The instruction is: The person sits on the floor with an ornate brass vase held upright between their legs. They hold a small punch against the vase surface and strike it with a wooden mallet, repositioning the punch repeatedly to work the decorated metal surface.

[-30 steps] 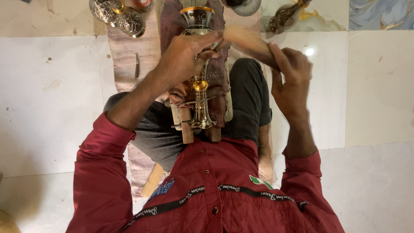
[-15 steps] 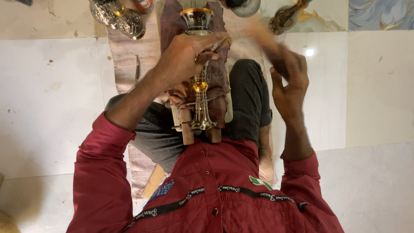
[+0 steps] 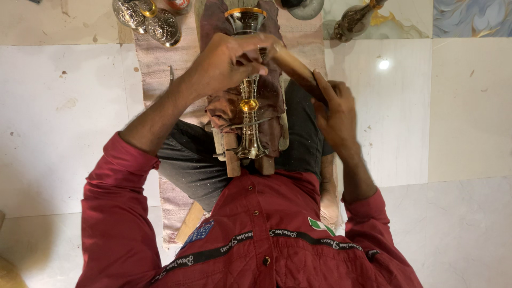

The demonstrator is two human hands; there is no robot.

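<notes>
Closest to the camera, a red-shirted lap holds a wooden clamp (image 3: 233,160) gripping a tall silver and gold vessel (image 3: 248,114) over brown cloth (image 3: 272,101). Above it, the left hand (image 3: 226,66) curls shut around the vessel's neck. The right hand (image 3: 335,109) grips a wooden stick (image 3: 296,66) angled against it. Decoration appears underway. Farther off lie finished metal pieces (image 3: 146,18).

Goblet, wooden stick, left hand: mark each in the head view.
goblet (image 3: 248,106), head view, on the slim stem with the amber bead.
wooden stick (image 3: 296,68), head view, on the bare shaft between the two hands.
left hand (image 3: 226,63), head view, on the back of the hand over the stem.
</notes>
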